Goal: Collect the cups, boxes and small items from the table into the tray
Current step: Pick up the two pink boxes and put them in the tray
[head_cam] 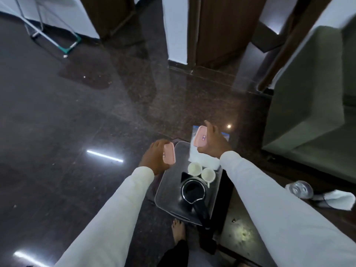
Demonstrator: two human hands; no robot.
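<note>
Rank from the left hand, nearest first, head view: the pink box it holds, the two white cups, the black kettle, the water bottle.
1. Pink box, in the left hand's grip.
2. White cups, in the tray, to its right.
3. Black kettle, in the tray, below the cups.
4. Water bottle, far right.

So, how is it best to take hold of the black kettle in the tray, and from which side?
Probably by its handle. On the black kettle it juts toward the person at the tray's near edge, so a hand can come from the near side and close around it. The far side is crowded by two white cups. Both hands hold pink boxes, so one must be freed first.
</note>
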